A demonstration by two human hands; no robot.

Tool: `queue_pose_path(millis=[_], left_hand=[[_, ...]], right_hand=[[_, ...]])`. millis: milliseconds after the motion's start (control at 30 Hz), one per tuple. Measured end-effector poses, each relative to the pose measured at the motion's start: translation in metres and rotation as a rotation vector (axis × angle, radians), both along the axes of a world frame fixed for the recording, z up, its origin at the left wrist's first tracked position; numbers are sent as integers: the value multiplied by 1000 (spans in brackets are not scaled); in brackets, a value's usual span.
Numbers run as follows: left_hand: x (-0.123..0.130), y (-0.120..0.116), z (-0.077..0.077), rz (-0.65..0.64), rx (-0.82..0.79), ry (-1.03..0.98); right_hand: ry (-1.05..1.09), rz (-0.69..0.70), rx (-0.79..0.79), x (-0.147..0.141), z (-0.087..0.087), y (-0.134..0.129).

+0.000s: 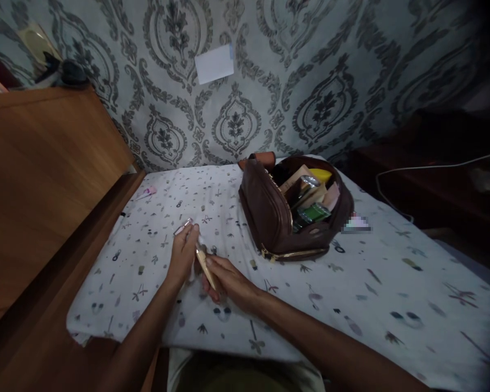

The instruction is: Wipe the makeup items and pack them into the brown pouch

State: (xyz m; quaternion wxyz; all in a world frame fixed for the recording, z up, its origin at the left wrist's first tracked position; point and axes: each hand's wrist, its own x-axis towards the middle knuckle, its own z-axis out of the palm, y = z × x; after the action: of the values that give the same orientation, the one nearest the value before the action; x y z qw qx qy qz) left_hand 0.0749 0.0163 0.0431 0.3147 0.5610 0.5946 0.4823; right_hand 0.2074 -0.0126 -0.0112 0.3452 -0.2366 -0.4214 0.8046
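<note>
My right hand is closed around a slim beige stick-like item with a silvery upper end. It is held at a slant above the bed-like surface, and I cannot tell whether it is a tube or a brush. My left hand is closed too, its fingertips close to the silvery end. A small pale, shiny piece shows just beyond its fingers, too blurred to name. To the right of both hands stands a brown leather bag, unzipped, with packets inside, among them a green packet and a yellow item.
A white patterned cloth covers the surface. A small pink item lies at its far left, and a blurred-out item lies beside the bag. A wooden panel borders the left. A white cable runs at the right.
</note>
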Motion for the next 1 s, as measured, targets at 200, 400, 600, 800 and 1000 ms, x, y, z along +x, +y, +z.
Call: queue_pose_path(millis=[200,400,600,800,1000], left_hand=[[15,-12,-13,36,-245,-290],[19,-28,-21,-97,-40,-3],[6,-25,-18,-178,-53,26],[-1,-32,-11,-252,-179,-83],[-5,-40,-13,-222,-288,-190]], right_hand=[[-38,-163,64,0,2,2],[-134,-397,182,4,3,10],[-251,-326,213,9,-2,20],[-218,-501,168,16,10,26],[-24,-440,-21,18,22,28]])
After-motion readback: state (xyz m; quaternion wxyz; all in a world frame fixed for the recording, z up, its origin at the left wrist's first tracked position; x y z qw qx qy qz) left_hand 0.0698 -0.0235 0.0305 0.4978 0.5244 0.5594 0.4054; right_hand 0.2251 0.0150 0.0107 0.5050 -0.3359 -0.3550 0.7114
